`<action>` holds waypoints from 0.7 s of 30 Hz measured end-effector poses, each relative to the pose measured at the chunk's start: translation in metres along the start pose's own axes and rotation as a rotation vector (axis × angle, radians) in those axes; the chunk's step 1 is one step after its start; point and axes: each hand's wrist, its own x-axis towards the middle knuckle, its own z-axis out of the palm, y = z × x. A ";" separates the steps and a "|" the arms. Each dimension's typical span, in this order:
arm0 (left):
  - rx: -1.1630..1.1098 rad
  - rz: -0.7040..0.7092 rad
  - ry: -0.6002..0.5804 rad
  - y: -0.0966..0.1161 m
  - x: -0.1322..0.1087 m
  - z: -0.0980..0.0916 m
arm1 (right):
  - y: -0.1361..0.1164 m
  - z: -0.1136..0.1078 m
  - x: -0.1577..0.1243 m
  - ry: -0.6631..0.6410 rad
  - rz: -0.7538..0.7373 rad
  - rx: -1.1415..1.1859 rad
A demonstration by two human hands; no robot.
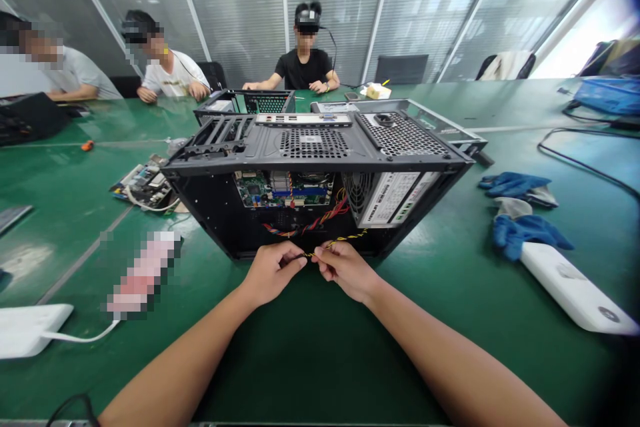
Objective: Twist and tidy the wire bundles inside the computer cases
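Note:
A black computer case (320, 147) lies on its side on the green table, its open side facing me. Inside I see a motherboard (285, 188), a power supply (390, 197) and a bundle of red, yellow and black wires (320, 219). A thin yellow-and-black cable (345, 239) runs out from the power supply to my hands. My left hand (273, 272) and my right hand (345, 270) are both closed in a pinch on this cable, just in front of the case's lower edge, fingertips almost touching.
A loose circuit board (145, 185) lies left of the case. Blue gloves (520, 210) and a white device (575, 290) lie to the right, a white box with cord (30, 330) at lower left. A second case (250, 101) and three seated people are across the table.

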 end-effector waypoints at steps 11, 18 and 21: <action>0.347 0.390 0.250 -0.010 -0.004 0.004 | -0.001 -0.002 -0.001 -0.068 0.064 0.076; 0.265 0.182 0.137 -0.007 -0.002 0.003 | 0.002 -0.002 0.000 -0.058 0.032 0.044; 0.129 0.066 0.072 -0.003 -0.001 0.002 | 0.002 0.000 0.000 -0.037 0.032 0.046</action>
